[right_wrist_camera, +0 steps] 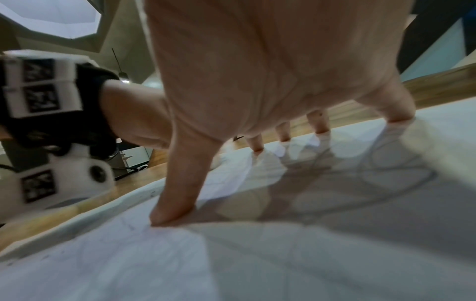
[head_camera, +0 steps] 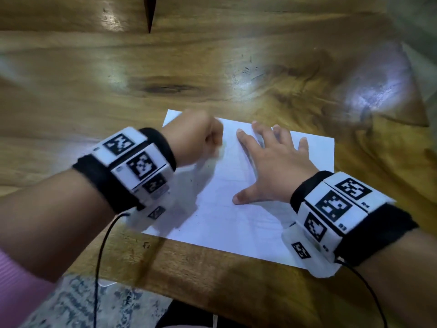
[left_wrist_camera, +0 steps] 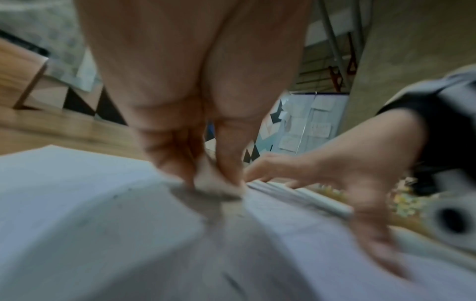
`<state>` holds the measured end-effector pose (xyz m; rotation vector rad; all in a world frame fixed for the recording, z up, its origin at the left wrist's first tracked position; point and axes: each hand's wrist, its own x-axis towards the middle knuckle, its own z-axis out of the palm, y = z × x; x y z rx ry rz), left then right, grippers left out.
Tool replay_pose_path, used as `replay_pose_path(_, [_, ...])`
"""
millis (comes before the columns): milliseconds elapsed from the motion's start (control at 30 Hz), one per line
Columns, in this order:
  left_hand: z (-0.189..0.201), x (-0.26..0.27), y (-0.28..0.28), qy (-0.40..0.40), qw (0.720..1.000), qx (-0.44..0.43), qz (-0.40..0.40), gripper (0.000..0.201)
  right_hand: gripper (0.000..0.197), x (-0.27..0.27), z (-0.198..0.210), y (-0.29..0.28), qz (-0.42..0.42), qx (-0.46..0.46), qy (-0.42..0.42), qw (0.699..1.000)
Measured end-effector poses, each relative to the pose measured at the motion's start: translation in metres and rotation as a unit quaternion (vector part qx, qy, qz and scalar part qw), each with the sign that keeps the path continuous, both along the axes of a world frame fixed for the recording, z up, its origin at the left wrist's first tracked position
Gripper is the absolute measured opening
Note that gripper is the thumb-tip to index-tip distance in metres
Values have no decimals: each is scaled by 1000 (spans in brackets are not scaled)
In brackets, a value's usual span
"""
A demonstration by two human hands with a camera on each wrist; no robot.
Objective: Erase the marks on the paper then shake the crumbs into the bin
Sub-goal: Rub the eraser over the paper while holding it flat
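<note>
A white sheet of paper (head_camera: 220,216) lies on the wooden table, with faint pencil lines and dark crumbs on it. My left hand (head_camera: 201,138) is curled in a fist over the sheet's far left part and pinches a small whitish eraser (left_wrist_camera: 219,183) whose tip touches the paper (left_wrist_camera: 77,203). My right hand (head_camera: 274,162) lies spread flat on the right half of the sheet, fingertips and thumb pressing it down. In the right wrist view the thumb and fingertips (right_wrist_camera: 175,211) press the paper (right_wrist_camera: 283,254), where curved pencil marks (right_wrist_camera: 386,175) show.
The wooden table (head_camera: 212,67) stretches beyond the sheet, with its near edge just below the paper. A black cable (head_camera: 99,256) hangs from the left wrist band. No bin shows in any view.
</note>
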<state>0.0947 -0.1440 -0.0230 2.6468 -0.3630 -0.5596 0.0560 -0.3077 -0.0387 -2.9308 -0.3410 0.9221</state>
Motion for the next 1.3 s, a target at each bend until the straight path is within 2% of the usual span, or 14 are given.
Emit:
replay_pose_path(100, [2,25,-12,-62,997,13,38,7,128,0,0,0,-1,-1,1,1000])
replay_pose_path(167, [1,21,-11,-47,998,13,27,6,128,-1,0,0,-6,3,6,1000])
replay_pose_path(267, [-1,-9,4,-6,999,13,-30,20,128,-2,-1,-1,-14,10,9,1000])
replay_pose_path(333, [-4,-17,10,18,999,13,-45,11,128,-2,-1,-1,-16,15,8,1000])
replay_pose_path(400, [-2,-6,6,-7,1000,-5,-13,3,128,-3,-1,-2,-17,17,8,1000])
replay_pose_path(467, [0,13,-3,-59,998,5,20,7,128,-3,-2,-2,-17,18,9,1000])
replay_pose_path(533, [3,25,-10,-72,997,23,24,9,128,-3,-2,-3,-19,19,8,1000])
replay_pose_path(767, [3,-6,11,56,997,40,-34,7,127,-5,-3,-4,-23,33,6,999])
replay_pose_path(867, [10,12,3,-8,1000,-7,19,10,127,-5,-3,-4,-24,37,11,999])
replay_pose_path(1067, [10,21,-18,-57,998,20,26,12,131,-8,-5,-4,-33,49,20,998])
replay_pose_path(1133, [6,8,-12,-48,999,7,20,7,133,-8,-5,-4,-34,49,20,998])
replay_pose_path(1233, [2,-17,-3,9,999,10,-40,9,133,-8,-5,-5,-34,51,17,998])
replay_pose_path(1300, [4,-20,-3,7,999,4,-43,8,133,-7,-6,-5,-34,49,17,998])
